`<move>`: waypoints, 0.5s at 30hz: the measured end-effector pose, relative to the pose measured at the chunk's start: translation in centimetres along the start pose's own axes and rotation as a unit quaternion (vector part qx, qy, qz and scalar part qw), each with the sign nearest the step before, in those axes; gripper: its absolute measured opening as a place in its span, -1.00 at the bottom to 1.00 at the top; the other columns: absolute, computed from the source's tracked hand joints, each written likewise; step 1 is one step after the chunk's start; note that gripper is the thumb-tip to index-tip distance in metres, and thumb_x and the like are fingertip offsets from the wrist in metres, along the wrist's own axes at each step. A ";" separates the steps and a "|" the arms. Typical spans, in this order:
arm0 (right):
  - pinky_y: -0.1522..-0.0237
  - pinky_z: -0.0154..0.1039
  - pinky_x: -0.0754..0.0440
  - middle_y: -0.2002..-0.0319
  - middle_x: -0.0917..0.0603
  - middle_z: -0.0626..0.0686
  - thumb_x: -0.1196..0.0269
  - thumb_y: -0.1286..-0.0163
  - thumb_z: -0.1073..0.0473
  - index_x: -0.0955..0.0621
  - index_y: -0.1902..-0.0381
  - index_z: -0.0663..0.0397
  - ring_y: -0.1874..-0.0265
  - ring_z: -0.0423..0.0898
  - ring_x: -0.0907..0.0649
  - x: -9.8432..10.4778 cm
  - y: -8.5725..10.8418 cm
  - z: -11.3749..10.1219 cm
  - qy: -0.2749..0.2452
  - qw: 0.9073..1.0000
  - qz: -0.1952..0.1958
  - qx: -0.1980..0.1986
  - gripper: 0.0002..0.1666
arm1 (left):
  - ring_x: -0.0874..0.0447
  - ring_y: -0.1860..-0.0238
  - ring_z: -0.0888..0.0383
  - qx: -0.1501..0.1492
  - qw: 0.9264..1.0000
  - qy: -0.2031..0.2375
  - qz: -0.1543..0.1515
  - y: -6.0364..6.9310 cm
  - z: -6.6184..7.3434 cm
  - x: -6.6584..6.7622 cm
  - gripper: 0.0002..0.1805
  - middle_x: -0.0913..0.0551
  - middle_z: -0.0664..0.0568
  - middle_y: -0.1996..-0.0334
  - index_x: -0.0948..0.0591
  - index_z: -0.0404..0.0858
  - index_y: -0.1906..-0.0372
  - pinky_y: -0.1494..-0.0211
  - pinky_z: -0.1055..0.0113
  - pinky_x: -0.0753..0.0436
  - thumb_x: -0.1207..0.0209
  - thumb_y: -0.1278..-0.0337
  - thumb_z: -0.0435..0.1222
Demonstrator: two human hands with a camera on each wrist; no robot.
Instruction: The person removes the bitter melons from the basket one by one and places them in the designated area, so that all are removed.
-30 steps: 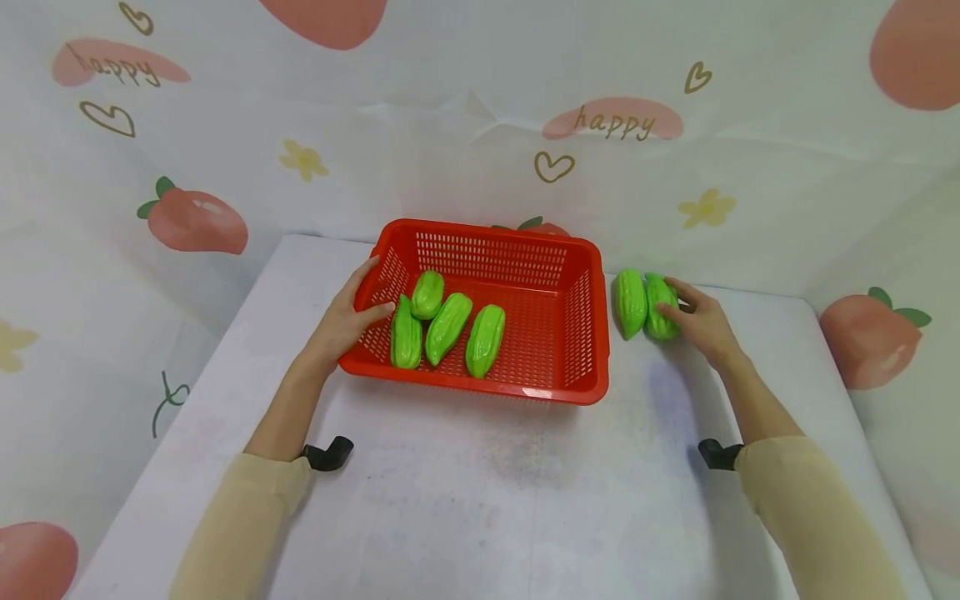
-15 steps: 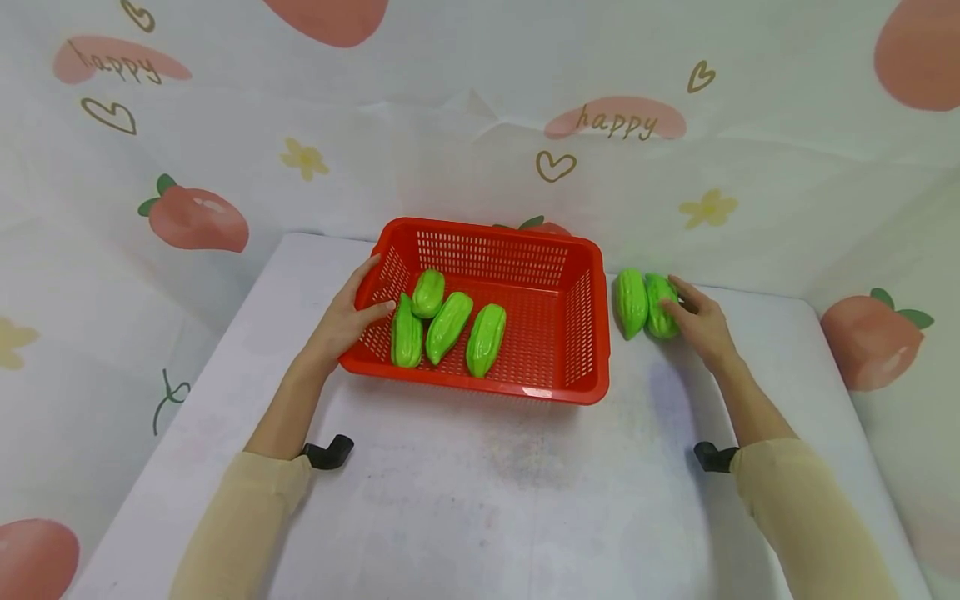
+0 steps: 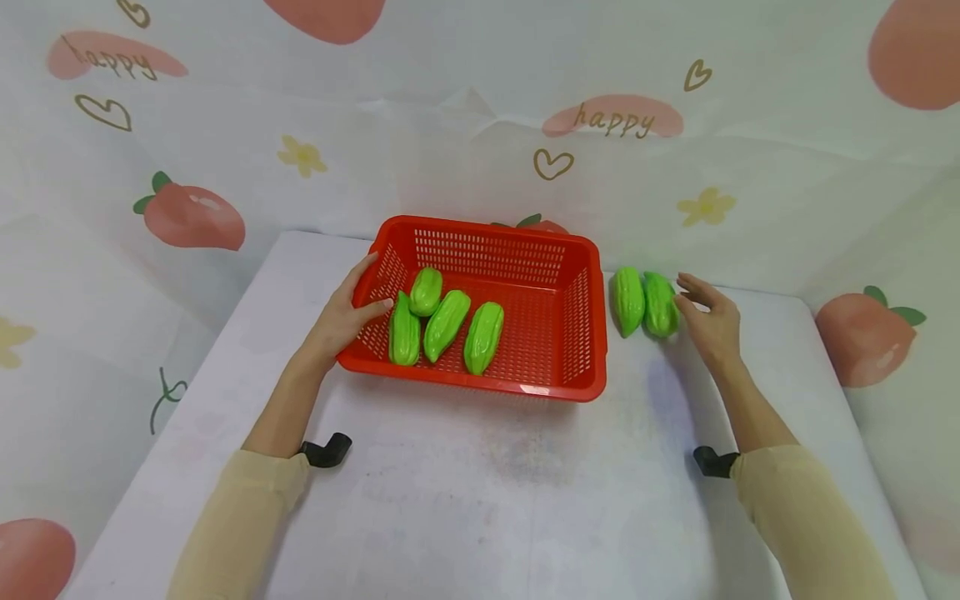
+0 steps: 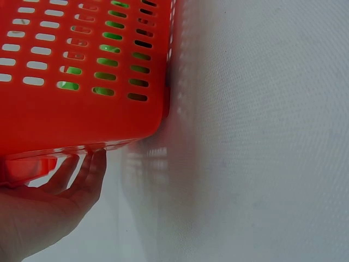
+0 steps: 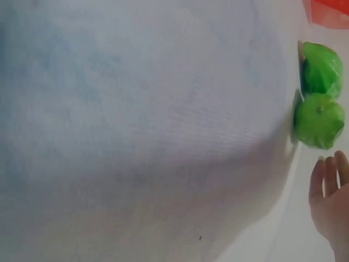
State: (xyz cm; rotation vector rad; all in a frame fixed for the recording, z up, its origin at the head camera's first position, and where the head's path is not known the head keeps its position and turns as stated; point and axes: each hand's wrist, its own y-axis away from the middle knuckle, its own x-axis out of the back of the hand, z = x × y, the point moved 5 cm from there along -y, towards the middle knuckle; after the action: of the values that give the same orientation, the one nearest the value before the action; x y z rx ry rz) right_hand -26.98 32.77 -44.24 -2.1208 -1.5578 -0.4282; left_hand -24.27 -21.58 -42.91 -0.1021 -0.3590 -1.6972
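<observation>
A red plastic basket (image 3: pixel 558 333) with slotted walls sits on the table and holds several light-green ribbed bitter melons (image 3: pixel 483 337). My left hand (image 3: pixel 337 321) grips the basket's left side, thumb over the rim and fingers along the outer wall. In the left wrist view, the fingertips of this left hand (image 4: pixel 71 196) touch the red wall. Right of the basket, two more bitter melons lie side by side, the left one (image 3: pixel 628 302) and the right one (image 3: pixel 660 305). My right hand (image 3: pixel 712 321) is just right of them, fingers loosely bent, holding nothing; the right wrist view shows a small gap.
A white table (image 3: pixel 450 492) carries everything. Behind it and at both sides hangs a white cloth (image 3: pixel 465 150) printed with peaches, hearts and flowers. Black devices sit at the left wrist (image 3: pixel 327 451) and the right wrist (image 3: pixel 714 462).
My right hand has let go of the right-hand bitter melon and drawn a little to the right, off it. The left hand and the basket have stayed in place.
</observation>
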 end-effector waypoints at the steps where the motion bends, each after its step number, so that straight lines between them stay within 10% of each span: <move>1: 0.14 -0.58 -0.45 -0.14 -0.65 0.14 -0.22 -0.41 0.22 -0.61 -0.23 0.14 0.14 -0.45 -0.56 0.0 0.1 -0.3 -0.009 1.000 0.006 0.002 -0.56 | -0.31 -0.30 -0.07 0.002 1.000 0.001 0.001 0.0 0.0 0.0 -0.16 -0.16 -0.05 -0.49 -0.01 0.28 -0.57 -0.30 -0.04 -0.42 -0.16 -0.36 -0.20; 15: 0.17 -0.54 -0.54 -0.06 -0.67 0.25 -0.22 -0.29 0.48 -0.62 -0.15 0.32 0.23 -0.33 -0.64 0.6 3.0 -7.3 -0.078 0.994 0.008 0.080 -0.56 | -0.32 -0.28 -0.08 0.005 1.000 -0.001 0.001 0.1 0.2 -0.1 -0.16 -0.16 -0.08 -0.49 0.00 0.29 -0.57 -0.25 -0.03 -0.48 -0.16 -0.36 -0.17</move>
State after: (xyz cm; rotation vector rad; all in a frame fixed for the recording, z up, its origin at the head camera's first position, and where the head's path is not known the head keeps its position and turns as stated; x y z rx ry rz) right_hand -23.76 28.60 -38.35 -2.0831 -1.6022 -0.1289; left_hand -24.20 -21.43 -42.78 -0.0952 -0.3691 -1.6940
